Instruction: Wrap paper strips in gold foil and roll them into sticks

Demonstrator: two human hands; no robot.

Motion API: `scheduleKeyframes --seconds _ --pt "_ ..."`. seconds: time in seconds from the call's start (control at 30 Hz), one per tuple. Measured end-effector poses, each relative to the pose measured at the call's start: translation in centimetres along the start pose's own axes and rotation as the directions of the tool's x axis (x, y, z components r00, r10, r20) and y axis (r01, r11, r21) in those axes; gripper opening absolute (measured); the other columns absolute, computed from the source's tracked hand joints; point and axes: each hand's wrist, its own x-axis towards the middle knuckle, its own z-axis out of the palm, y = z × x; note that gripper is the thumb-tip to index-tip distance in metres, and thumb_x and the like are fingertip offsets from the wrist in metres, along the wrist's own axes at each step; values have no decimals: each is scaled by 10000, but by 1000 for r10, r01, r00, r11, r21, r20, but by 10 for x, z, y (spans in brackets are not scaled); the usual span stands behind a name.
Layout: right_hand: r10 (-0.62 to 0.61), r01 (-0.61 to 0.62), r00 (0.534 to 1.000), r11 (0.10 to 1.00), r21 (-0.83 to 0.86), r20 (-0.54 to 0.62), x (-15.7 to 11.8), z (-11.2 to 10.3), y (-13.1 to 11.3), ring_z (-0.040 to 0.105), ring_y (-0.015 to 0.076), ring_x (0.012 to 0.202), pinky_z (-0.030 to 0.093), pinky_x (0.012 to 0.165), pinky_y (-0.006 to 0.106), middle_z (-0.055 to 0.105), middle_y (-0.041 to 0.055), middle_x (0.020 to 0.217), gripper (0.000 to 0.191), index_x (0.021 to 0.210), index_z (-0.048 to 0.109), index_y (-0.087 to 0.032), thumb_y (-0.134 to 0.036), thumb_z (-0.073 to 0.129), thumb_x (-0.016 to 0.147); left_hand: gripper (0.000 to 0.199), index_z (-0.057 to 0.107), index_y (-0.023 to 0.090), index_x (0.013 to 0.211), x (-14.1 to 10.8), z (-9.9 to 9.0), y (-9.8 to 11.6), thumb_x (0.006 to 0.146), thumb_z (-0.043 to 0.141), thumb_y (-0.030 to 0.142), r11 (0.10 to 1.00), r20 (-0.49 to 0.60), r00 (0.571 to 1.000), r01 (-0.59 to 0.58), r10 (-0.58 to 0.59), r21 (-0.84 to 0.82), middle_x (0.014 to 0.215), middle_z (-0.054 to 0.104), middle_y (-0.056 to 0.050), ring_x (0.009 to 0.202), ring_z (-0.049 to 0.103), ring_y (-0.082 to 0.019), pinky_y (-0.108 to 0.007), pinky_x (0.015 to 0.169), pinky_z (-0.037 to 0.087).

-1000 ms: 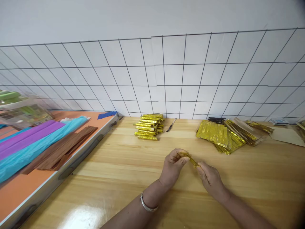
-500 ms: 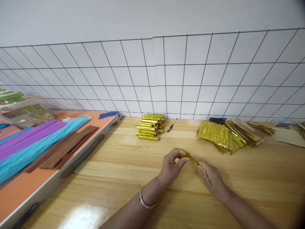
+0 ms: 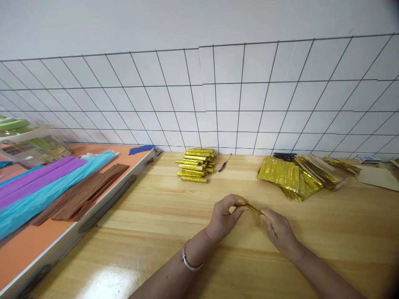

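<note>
Fingers (image 3: 239,200) of the left hand (image 3: 222,219) are pinched on the upper-left end of a narrow gold foil strip (image 3: 254,208), just right of centre in the lower half of the frame, while those of the right hand (image 3: 280,233) are clamped on its lower-right end, so the strip slants down to the right between them. A silver bangle (image 3: 188,259) circles the left wrist. Farther back on the wooden worktop (image 3: 146,236), at the middle of the frame, lies a pile of slim gold pieces (image 3: 195,166), with a pen (image 3: 225,162) just beside it on the right. Overlapping gold foil sheets (image 3: 277,174) lie right of centre, near a pale sheet (image 3: 378,177) at the right edge. On an orange surface (image 3: 18,263) at the left rest purple paper (image 3: 46,177), turquoise paper (image 3: 59,189) and brown paper (image 3: 89,194), with a clear container (image 3: 37,151) beyond. A wall (image 3: 227,97) with dark grid lines stands behind.
</note>
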Motion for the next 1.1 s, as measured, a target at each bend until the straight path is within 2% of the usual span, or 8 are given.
scheduleKeyframes --seconds 0.2,0.43,0.67,0.9,1.1 --pt "-14 14 1000 1000 11 0 2 -3 -1 548 150 602 429 543 252 560 16 666 133 926 504 -199 -175 377 891 58 603 196 750 -1 -5 -7 794 568 179 997 61 998 -28 23 77 852 660 -62 790 603 -175 -293 745 455" --pt "-51 51 999 999 2 -16 0 0 2 582 159 676 458 598 267 611 44 759 146 987 491 -199 -159 390 889 54 641 200 801 -1 -7 -11 775 616 240 995 24 1000 16 -19 102 827 674 -60 765 608 -178 -287 724 459" --pt "-44 44 999 999 13 30 5 -7 -2 568 158 644 451 583 266 601 40 718 142 955 504 -180 -160 380 890 159 609 167 711 0 -7 -13 720 685 307 988 10 989 151 -151 -41 727 651 -44 642 589 -147 -254 603 455" --pt "-101 101 995 994 -29 16 8 -11 5 588 164 672 449 608 270 623 52 742 139 967 526 -167 -170 414 886 151 560 140 707 5 -9 -16 774 635 252 988 115 990 92 -78 -125 856 637 -70 766 585 -146 -267 697 448" --pt "-127 131 989 989 -61 75 12 -18 4 556 157 628 419 585 269 608 46 707 127 916 534 -162 -151 412 884 180 506 143 703 7 -14 -19 773 633 250 970 215 964 190 -155 -153 776 628 -51 717 569 -133 -260 675 429"
